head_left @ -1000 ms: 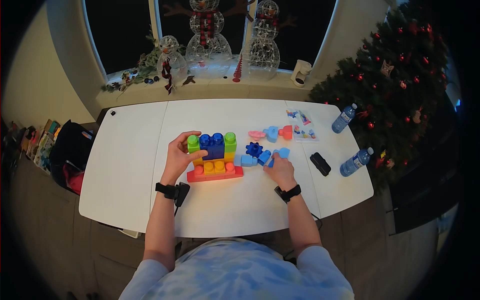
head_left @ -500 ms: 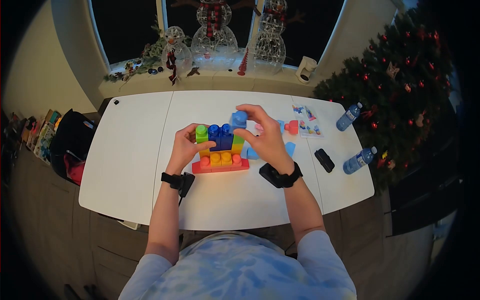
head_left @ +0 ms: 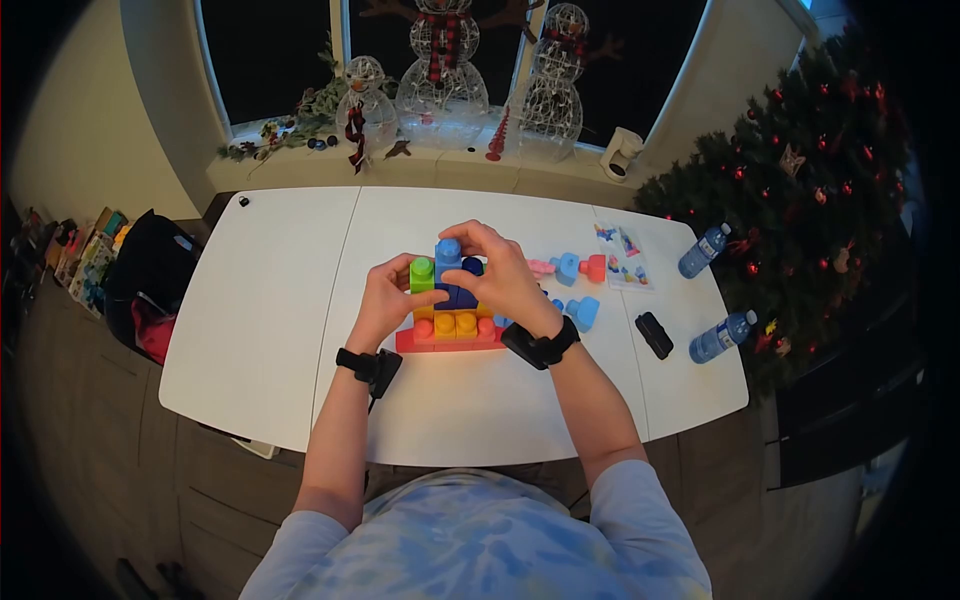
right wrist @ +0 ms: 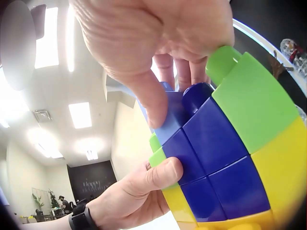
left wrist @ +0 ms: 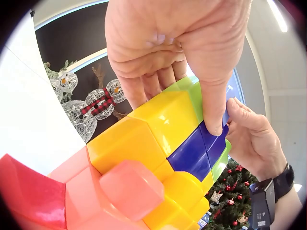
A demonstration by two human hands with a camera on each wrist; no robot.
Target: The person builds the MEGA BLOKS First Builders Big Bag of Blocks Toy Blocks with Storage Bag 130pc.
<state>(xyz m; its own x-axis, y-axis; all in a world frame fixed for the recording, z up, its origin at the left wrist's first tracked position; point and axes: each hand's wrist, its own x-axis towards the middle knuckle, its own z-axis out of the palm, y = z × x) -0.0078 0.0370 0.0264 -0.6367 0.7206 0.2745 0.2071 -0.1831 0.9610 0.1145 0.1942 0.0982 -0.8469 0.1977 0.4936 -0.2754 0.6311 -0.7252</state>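
A built stack of large toy building blocks stands on the white table [head_left: 260, 330]. It has a red base [head_left: 418, 344], yellow blocks [left wrist: 163, 120] above that, and dark blue blocks [right wrist: 218, 139] between green blocks [right wrist: 259, 103]. My left hand [head_left: 383, 303] grips the stack's left side, thumb across the dark blue front and fingers behind. Between the thumb and fingers of my right hand [head_left: 507, 288] is a light blue block [head_left: 448, 256], pinched at the top of the dark blue ones, beside the left green block. In the right wrist view its lower edge meets the dark blue block.
Loose light blue blocks [head_left: 582, 312] lie right of the stack, with a pink piece [head_left: 542, 267] and a coral block [head_left: 596, 267] behind. Farther right are a picture sheet [head_left: 628, 272], a black case [head_left: 654, 335] and two water bottles [head_left: 705, 250]. Snowman decorations [head_left: 440, 85] line the windowsill.
My right hand picked up the light blue block from the loose pieces, carried it left and brought it onto the stack's dark blue top. My left hand keeps its grip on the stack.
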